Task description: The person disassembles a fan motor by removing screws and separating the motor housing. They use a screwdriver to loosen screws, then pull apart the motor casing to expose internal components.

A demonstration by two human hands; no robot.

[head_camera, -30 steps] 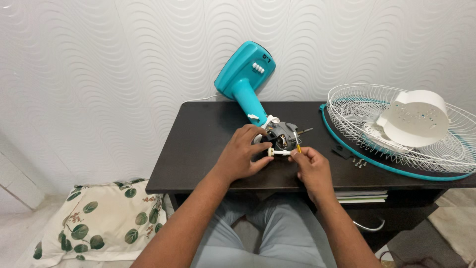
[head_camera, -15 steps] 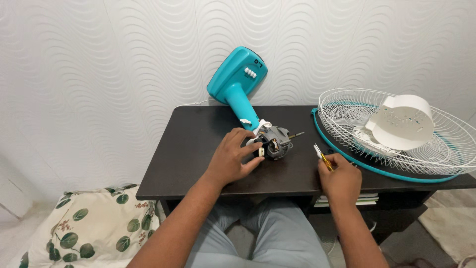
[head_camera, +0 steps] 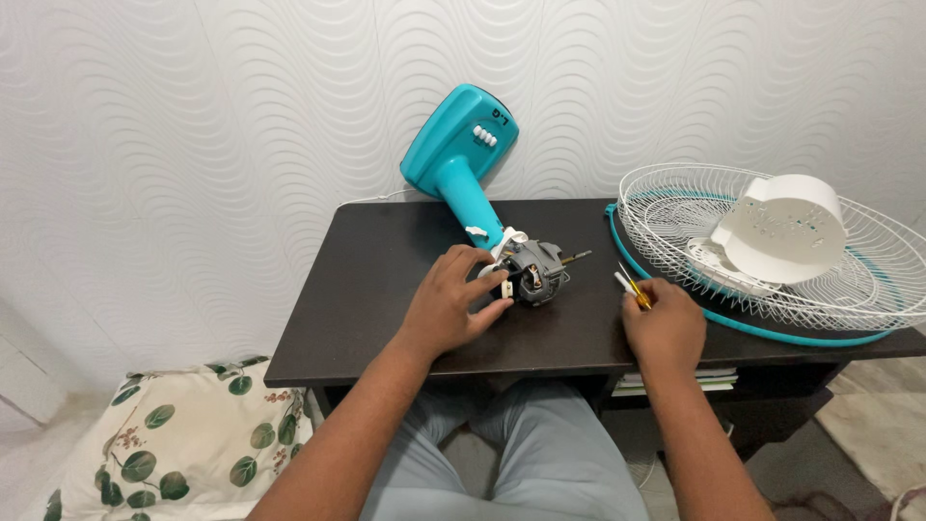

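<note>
The right hand (head_camera: 664,323) hides most of the yellow screwdriver (head_camera: 637,294).

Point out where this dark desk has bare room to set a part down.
Free: the desk's left part, between its left edge, the teal fan stand and the left hand; also a strip between motor and right hand. Crowded: the right end, under the wire grille and white cover.

- one label only: a small dark marking (head_camera: 499,117) printed on the teal fan base (head_camera: 461,140), at about 12 o'clock on the far edge of the desk, near the base's upper right corner, just above a row of white buttons.
- no packages, signs or screens show.
</note>
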